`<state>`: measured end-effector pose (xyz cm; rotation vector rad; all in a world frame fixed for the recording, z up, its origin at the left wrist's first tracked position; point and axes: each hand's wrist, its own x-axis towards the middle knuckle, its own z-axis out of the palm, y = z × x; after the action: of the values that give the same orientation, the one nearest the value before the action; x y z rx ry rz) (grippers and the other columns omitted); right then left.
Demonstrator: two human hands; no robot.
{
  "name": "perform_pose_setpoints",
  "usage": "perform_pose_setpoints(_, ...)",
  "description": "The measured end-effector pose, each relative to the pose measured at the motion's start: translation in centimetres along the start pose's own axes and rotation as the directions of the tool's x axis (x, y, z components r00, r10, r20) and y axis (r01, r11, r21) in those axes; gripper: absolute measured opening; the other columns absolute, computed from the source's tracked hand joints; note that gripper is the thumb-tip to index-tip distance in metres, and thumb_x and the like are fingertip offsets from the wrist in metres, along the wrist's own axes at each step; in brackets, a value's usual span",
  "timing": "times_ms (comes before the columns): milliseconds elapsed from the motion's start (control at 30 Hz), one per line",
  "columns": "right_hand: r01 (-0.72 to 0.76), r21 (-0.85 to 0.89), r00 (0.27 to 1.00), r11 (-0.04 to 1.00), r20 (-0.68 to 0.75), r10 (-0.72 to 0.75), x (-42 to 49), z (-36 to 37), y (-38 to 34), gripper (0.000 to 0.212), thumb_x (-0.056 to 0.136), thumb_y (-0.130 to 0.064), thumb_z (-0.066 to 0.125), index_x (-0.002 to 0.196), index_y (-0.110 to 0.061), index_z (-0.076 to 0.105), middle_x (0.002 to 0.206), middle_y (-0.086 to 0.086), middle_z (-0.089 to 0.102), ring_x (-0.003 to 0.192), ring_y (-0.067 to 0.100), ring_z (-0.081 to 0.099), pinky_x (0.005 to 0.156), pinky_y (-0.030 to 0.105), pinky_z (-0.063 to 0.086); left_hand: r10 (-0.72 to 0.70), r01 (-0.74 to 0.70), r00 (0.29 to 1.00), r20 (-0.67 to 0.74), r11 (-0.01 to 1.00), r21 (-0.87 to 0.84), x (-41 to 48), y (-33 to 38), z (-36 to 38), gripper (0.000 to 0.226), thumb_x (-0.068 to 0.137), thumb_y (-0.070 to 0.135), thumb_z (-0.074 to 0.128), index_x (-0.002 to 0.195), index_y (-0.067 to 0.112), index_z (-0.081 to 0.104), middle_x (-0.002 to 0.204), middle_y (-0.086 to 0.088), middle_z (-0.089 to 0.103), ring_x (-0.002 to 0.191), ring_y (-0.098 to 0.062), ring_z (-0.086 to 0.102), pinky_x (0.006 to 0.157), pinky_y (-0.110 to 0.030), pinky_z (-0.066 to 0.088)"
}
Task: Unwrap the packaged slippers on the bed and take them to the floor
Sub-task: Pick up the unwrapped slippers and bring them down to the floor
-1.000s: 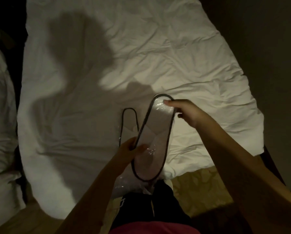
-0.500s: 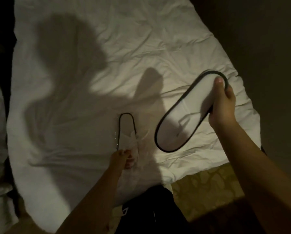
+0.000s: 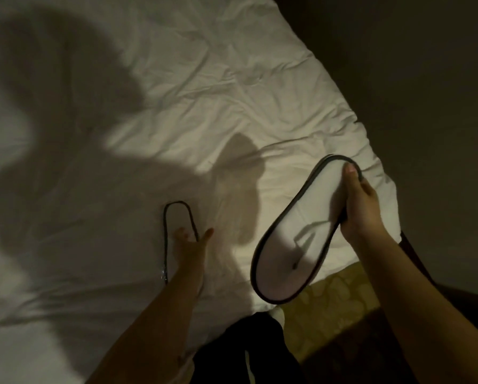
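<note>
My right hand [image 3: 359,209] grips a white slipper with a dark rim [image 3: 293,239] by its upper edge, holding it tilted over the near right corner of the bed [image 3: 204,106], sole side towards me. The second slipper [image 3: 174,220], also white with a dark rim, lies flat on the white sheet to the left, with a bit of clear wrapping [image 3: 164,275] glinting along its left side. My left hand [image 3: 190,245] lies over its lower half with fingers spread; whether it grips the slipper I cannot tell.
A patterned yellowish carpet [image 3: 329,300] shows below the bed's corner at the lower right. Dark floor or wall fills the right side. My dark trouser leg [image 3: 246,353] stands against the bed's near edge. Heavy shadows cover the left of the sheet.
The right hand pulled one slipper out of the wrapping and carried it right, now lower over the bed corner. The left hand dropped onto the other slipper and spread its fingers.
</note>
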<state>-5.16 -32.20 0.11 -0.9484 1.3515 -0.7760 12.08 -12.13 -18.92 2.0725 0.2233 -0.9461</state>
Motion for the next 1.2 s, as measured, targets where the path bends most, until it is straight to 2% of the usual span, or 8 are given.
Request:
perform_pose_setpoints(100,-0.030,-0.022,0.999,0.999,0.039,0.031,0.4,0.5,0.7,0.033,0.090,-0.041,0.059,0.106,-0.013,0.066,0.111,0.008,0.070,0.102,0.019,0.067,0.085,0.032,0.055,0.178,-0.189,0.979,-0.095,0.974,-0.127,-3.1,3.4,0.2,0.049,0.086,0.035,0.063,0.125,0.009,0.049,0.129,-0.016,0.055,0.106,-0.027,0.059,0.089,-0.034,0.049)
perform_pose_setpoints(200,-0.048,-0.043,0.997,0.998,0.050,0.050,0.6,0.8,1.5,0.049,0.088,-0.042,0.061,0.109,0.003,0.061,0.104,0.018,0.069,0.097,0.026,0.065,0.085,0.039,0.056,0.213,-0.127,0.846,0.488,0.971,-0.203,-8.5,7.3,1.2,0.037,0.093,0.046,0.044,0.107,0.018,0.064,0.113,-0.008,0.069,0.090,-0.023,0.066,0.075,-0.028,0.051)
perform_pose_setpoints(267,-0.065,-0.052,0.997,0.997,0.041,0.068,0.6,0.1,1.7,0.063,0.085,-0.044,0.064,0.114,0.011,0.055,0.110,0.031,0.065,0.095,0.030,0.064,0.090,0.048,0.054,0.255,-0.307,0.716,0.650,0.951,-0.034,-11.8,8.3,2.4,0.023,0.090,0.046,0.050,0.099,0.032,0.065,0.108,0.000,0.071,0.093,-0.009,0.068,0.079,-0.024,0.054)
perform_pose_setpoints(367,-0.126,-0.015,0.985,0.992,0.117,0.127,1.3,-3.2,0.7,0.059,0.084,-0.055,0.059,0.115,-0.005,0.064,0.112,0.020,0.070,0.101,0.028,0.069,0.091,0.046,0.055,0.396,-0.504,0.702,0.592,0.863,0.020,-15.2,8.6,4.8,0.018,0.079,0.037,0.069,0.089,0.047,0.057,0.093,0.019,0.067,0.082,0.009,0.061,0.069,-0.013,0.049)
perform_pose_setpoints(567,-0.135,-0.174,0.918,0.976,0.349,0.189,1.7,-16.2,-0.8,0.023,0.093,-0.036,0.054,0.112,-0.027,0.064,0.099,-0.001,0.073,0.086,0.015,0.070,0.070,0.027,0.055,0.435,-0.413,0.759,0.484,0.897,-0.158,-20.7,11.8,13.1,0.021,0.076,0.040,0.068,0.090,0.024,0.069,0.079,0.010,0.073,0.073,-0.007,0.067,0.062,-0.020,0.051)
perform_pose_setpoints(933,0.078,0.101,0.996,0.992,-0.051,-0.073,9.5,-40.9,-10.2,0.007,0.080,-0.024,0.074,0.082,-0.018,0.073,0.071,-0.001,0.073,0.068,0.012,0.067,0.062,0.023,0.056,0.476,-0.336,0.622,0.622,0.880,-0.336,-35.5,17.6,36.6,0.025,0.085,0.026,0.065,0.106,0.012,0.070,0.105,-0.010,0.075,0.101,-0.026,0.069,0.081,-0.032,0.056)
perform_pose_setpoints(1067,0.125,0.117,0.988,0.985,0.073,-0.134,12.9,-45.2,-12.3,0.035,0.077,-0.045,0.071,0.095,-0.016,0.074,0.090,0.007,0.074,0.084,0.021,0.069,0.077,0.033,0.056,0.433,-0.236,0.572,0.697,0.900,-0.366,-37.7,19.4,42.2,0.032,0.090,0.020,0.060,0.121,0.011,0.061,0.117,-0.012,0.070,0.109,-0.026,0.066,0.089,-0.037,0.055)
perform_pose_setpoints(1200,0.114,0.152,0.987,0.982,0.099,-0.129,17.3,-46.9,-12.5,0.014,0.086,-0.022,0.067,0.097,-0.020,0.074,0.099,0.000,0.075,0.089,0.010,0.071,0.077,0.024,0.053,0.456,-0.209,0.507,0.732,0.889,-0.409,-36.9,20.8,46.5,0.035,0.089,0.019,0.060,0.124,0.015,0.060,0.121,-0.009,0.069,0.111,-0.023,0.066,0.086,-0.033,0.056)
